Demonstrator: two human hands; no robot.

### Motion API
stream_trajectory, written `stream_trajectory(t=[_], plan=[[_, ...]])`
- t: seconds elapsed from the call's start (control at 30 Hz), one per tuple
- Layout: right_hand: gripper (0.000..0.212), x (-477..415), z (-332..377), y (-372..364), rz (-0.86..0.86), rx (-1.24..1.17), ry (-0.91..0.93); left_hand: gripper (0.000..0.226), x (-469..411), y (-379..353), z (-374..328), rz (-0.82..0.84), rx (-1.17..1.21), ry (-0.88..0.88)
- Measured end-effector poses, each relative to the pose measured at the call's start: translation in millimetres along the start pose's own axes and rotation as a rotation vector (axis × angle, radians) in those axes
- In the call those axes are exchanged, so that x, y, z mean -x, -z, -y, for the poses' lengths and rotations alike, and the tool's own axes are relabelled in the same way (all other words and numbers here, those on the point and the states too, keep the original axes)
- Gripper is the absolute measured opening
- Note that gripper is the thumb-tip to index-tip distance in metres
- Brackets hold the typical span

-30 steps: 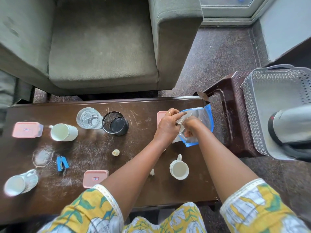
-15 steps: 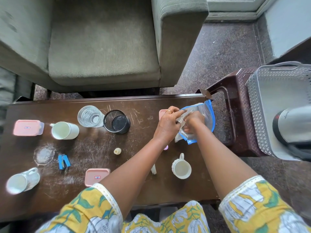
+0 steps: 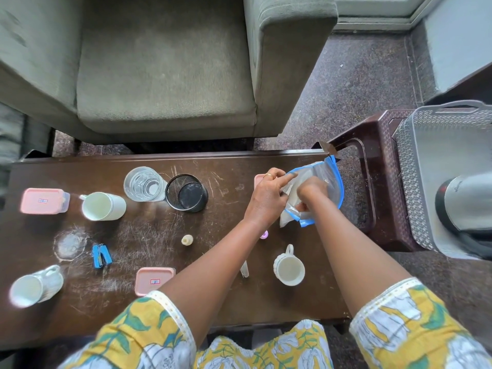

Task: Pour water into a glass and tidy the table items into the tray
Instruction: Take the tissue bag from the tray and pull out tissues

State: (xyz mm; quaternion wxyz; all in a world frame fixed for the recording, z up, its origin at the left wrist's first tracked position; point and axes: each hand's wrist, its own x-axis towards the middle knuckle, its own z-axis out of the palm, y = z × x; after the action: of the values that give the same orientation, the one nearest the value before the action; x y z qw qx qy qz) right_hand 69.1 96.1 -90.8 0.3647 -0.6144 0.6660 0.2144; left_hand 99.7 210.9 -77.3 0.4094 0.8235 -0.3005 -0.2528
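Deeper into the zip bag (image 3: 331, 186) goes the right hand (image 3: 311, 191), grip hidden; left hand (image 3: 266, 201) pinches the rim. Yanking risks tearing.

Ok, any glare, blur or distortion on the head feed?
Head view: glare blooms on the white mug and pink box at the left edge; the kettle at the right edge is smeared; wide-angle bends the table edge; left hand, right hand and blue-edged bag are sharp.

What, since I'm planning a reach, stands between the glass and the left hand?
Head view: a black mesh cup beside the glass, then scratched tabletop toward the left hand.
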Motion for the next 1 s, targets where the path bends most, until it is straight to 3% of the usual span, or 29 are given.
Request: stream_trajectory(t=[0.33, 0.6, 0.8, 0.93, 1.0], plan=[[0.021, -4.6, -6.2, -5.5, -0.133, -0.048, 0.049, 0.051, 0.3, -1.7, 0.3, 0.014, -0.006, 0.000], [0.020, -9.3, -6.8, -5.7, -0.061, -0.198, 0.046, 0.055, 1.9, -0.2, -2.4, 0.021, 0.033, -0.010], [0.005, -0.3, 1.2, -4.0, -0.008, -0.141, 0.036, 0.054, 3.4, -0.4, -4.1, 0.026, 0.030, 0.018], [0.022, 0.4, 1.9, -9.5, -0.030, 0.018, 0.049, 0.050, 5.6, -0.2, -9.2, 0.013, 0.041, 0.013], [0.019, 2.3, -2.2, -13.4, -0.111, 0.081, 0.103, 0.048, 8.6, -1.0, -12.3, 0.017, 0.057, 0.012]])
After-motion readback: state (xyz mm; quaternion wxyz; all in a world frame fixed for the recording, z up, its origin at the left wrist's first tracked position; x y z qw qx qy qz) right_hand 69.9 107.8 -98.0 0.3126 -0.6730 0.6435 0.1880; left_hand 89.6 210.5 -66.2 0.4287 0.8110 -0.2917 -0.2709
